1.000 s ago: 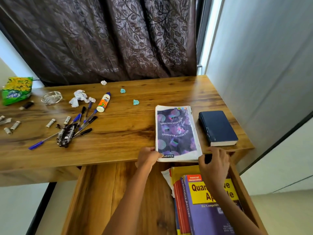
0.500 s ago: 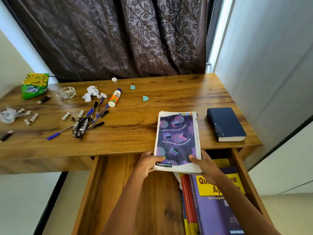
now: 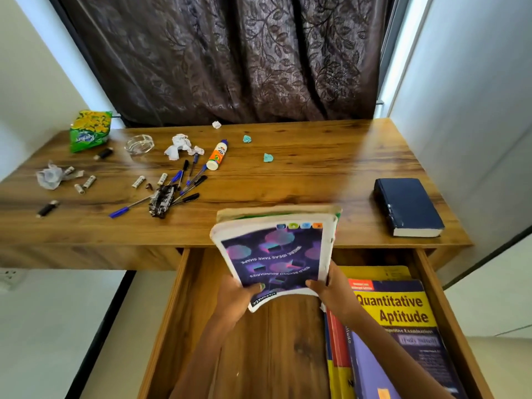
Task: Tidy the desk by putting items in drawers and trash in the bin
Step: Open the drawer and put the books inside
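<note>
A purple-covered notebook stack is lifted off the desk, tilted, above the open wooden drawer. My left hand grips its near left corner, thumb on the cover. My right hand grips its near right edge. Inside the drawer's right side lie a purple and yellow "Quantitative Aptitude" book and other books under it. A dark blue book lies on the desk at the right.
On the desk's left lie several pens, a glue bottle, crumpled paper, teal scraps, a glass ashtray, a green snack packet, small batteries and wrappers. A wall stands at the right, a curtain behind.
Both hands took hold of the notebook stack, slid it off the desk edge and raised it over the open drawer. The view shifted down and toward the drawer.
</note>
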Tool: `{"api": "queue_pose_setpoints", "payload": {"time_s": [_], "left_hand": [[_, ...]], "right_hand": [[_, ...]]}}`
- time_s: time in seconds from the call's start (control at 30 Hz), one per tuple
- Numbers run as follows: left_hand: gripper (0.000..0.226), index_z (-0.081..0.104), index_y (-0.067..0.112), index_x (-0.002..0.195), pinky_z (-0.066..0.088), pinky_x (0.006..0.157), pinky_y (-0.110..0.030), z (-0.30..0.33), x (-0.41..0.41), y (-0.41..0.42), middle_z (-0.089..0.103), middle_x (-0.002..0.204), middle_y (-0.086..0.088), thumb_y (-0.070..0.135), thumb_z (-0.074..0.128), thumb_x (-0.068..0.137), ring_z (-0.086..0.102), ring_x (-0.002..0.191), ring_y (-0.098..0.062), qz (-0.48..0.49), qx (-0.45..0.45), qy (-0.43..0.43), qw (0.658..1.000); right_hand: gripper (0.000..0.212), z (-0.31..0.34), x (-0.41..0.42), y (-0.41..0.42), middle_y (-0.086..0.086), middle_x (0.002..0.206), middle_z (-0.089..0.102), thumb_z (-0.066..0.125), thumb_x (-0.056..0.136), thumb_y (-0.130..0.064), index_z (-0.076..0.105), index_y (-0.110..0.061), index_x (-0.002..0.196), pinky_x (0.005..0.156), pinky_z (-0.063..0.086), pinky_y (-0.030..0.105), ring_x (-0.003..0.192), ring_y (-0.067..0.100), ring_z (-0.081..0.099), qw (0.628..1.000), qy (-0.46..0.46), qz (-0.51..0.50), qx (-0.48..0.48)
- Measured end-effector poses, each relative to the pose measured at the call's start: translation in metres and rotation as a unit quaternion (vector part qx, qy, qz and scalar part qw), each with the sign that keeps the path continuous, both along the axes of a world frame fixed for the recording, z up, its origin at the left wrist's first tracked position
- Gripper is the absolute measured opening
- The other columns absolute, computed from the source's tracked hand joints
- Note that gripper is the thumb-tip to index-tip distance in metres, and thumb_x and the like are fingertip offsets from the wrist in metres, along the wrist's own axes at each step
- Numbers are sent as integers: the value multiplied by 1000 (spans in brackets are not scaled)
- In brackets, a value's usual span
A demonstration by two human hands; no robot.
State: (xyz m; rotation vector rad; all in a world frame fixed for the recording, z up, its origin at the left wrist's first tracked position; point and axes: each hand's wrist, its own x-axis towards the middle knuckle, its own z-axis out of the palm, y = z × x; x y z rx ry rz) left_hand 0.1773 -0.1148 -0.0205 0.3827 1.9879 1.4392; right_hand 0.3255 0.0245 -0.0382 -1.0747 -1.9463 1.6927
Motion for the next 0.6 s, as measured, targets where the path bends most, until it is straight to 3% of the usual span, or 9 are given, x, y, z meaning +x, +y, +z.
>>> {"api": "queue_pose_setpoints", "payload": {"time_s": [0.1,0.2,0.3,0.37,0.5,0.6], "left_hand": [[38,56,21,97,59,62,-27,-2,-1,-17,67,95,-3,-1,75,74,69,78,-18,14,5,1,1000],[39,55,22,97,56,56,-20,-5,2,-25,68,93,1,2,77,73,69,75,-12,20,17,-2,1000],[48,54,16,110,60,64,-32,-3,0,-28,69,100,-3,5,79,71,71,83,-18,48,42,-31,997],[57,51,14,119,60,72,-41,-4,-3,-29,68,107,-5,10,80,71,70,90,-22,49,44,-30,997],[43,47,20,120,59,66,-33,-7,0,-31,67,107,-3,17,69,83,70,87,-19,40,51,-28,998],[23,51,24,112,60,69,-38,-10,1,-30,68,106,-7,22,59,91,71,87,-22,48,57,-13,997]], "right_hand": [[53,-3,-5,-15,4,113,57,63,84,1,42,-6,132,63,51,8,103,19,56,1000,-1,13,-17],[50,0,-7,-22,-1,110,59,66,82,-2,41,-17,123,66,55,14,105,18,58,998,27,34,-42],[54,0,-11,-21,-2,117,56,67,82,-6,38,-28,122,77,59,37,111,19,57,997,28,56,-35],[53,2,-12,-22,0,122,53,64,84,-6,37,-27,125,81,57,44,115,20,54,997,23,64,-24],[42,-3,-12,-22,7,126,51,54,90,-5,38,-21,126,84,56,48,121,25,51,997,28,54,-37],[35,-6,-9,-23,5,122,53,50,94,-9,42,-14,128,80,58,37,118,23,54,998,21,41,-33]]}}
